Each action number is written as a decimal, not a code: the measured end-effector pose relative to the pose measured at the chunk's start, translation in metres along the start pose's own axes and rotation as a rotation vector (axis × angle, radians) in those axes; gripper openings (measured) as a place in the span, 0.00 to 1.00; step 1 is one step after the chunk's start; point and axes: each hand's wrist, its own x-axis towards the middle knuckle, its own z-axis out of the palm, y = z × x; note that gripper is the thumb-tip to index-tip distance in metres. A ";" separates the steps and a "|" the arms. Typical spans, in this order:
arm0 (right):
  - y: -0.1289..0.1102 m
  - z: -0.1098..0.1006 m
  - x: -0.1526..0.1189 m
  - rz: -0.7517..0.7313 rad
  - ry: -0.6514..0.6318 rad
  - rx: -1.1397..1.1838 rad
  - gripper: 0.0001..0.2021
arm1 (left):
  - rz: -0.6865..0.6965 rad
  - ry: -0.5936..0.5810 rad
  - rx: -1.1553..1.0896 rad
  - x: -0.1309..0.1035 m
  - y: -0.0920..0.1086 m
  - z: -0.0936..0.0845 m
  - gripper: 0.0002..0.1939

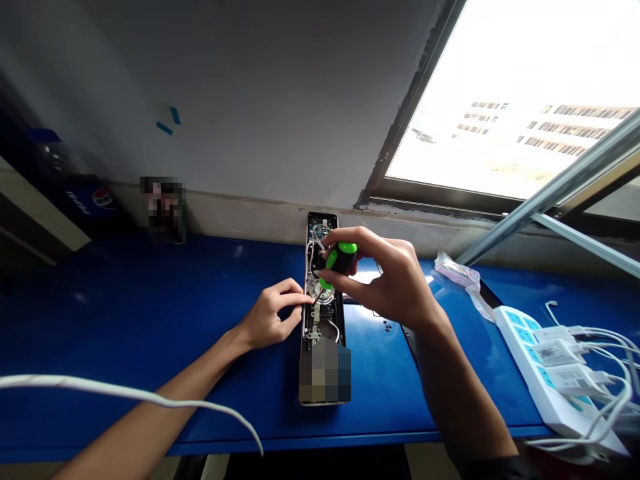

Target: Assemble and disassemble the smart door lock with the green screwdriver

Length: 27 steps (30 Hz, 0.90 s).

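Observation:
A long, narrow device lies with its inside exposed, showing wires, a circuit board and metal parts. Its lower end is pixelated. My right hand is closed around a green and black screwdriver, whose shaft slants down to the left into the middle of the device. My left hand rests at the device's left edge, its index fingertip close to the screwdriver's tip. Its fingers are bent near the edge; whether they pinch anything is too small to tell. Several small dark screws lie right of the device.
The blue table meets a wall behind. At the right are a white power strip with plugged-in chargers and a plastic bag. A Pepsi bottle stands back left. A white cable crosses my left forearm.

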 end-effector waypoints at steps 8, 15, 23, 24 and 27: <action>0.000 0.006 -0.003 -0.038 0.068 -0.313 0.11 | -0.004 0.019 0.010 0.001 0.002 0.001 0.13; -0.013 0.009 -0.003 -0.070 0.138 -0.456 0.23 | -0.029 -0.006 0.019 0.001 0.002 0.001 0.12; -0.010 -0.009 -0.003 -0.079 -0.195 -0.050 0.25 | -0.049 -0.023 -0.005 0.001 0.002 0.000 0.12; -0.008 -0.009 -0.003 -0.064 -0.182 -0.080 0.25 | -0.045 -0.020 -0.004 0.001 0.001 0.000 0.12; -0.004 -0.005 -0.004 -0.016 -0.101 -0.203 0.18 | -0.032 -0.017 0.004 0.001 0.001 0.000 0.12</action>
